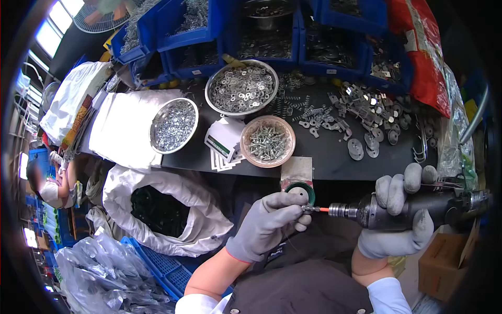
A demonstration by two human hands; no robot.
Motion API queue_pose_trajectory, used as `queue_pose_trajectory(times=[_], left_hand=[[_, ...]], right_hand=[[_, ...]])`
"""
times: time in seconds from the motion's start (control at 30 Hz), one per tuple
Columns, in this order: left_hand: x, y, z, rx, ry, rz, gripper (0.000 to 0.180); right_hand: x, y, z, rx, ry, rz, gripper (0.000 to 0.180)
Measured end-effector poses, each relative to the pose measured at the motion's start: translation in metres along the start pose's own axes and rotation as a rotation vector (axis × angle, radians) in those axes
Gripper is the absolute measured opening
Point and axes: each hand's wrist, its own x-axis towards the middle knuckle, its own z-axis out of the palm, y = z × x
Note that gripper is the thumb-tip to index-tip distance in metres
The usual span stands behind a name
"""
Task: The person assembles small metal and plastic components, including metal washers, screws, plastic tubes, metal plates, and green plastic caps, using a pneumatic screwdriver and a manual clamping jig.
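Observation:
My left hand (264, 225), in a grey glove, is closed in a pinch on a small metal part (309, 208) with a round disc (299, 193) showing above the fingertips. My right hand (389, 243), gloved too, wraps around a black power screwdriver (368, 213) held level and pointing left. Its red-sleeved bit (324, 209) meets the metal part at my left fingertips; exactly how they join is too small to tell. Just behind the fingers is a green ring-shaped thing (312, 191) at the table's front edge.
On the black table (334, 163) stand a bowl of screws (244, 152), a bowl of small fittings (153, 137) and a bowl of washers (209, 102). Loose springs (314, 112) and metal plates (374, 118) lie right. Blue bins (191, 37) line the back; a white sack (201, 201) stands left. A co-worker (52, 191) sits far left.

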Motion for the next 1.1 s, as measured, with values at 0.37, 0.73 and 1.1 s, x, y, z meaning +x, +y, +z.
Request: queue_pose_trajectory(times=[0.37, 0.73, 1.1], left_hand=[[0.007, -0.007, 0.002, 0.383, -0.143, 0.405, 0.019], [0.012, 0.004, 0.003, 0.326, 0.117, 0.279, 0.022], [0.019, 0.131, -0.043, 1.576, 0.639, 0.968, 0.013]], right_hand=[[0.008, 0.01, -0.01, 0.241, 0.215, -0.002, 0.06], [0.013, 0.021, -0.015, 0.082, 0.248, -0.09, 0.061], [0.025, 0.08, -0.077, -0.795, 0.128, -0.172, 0.043]])
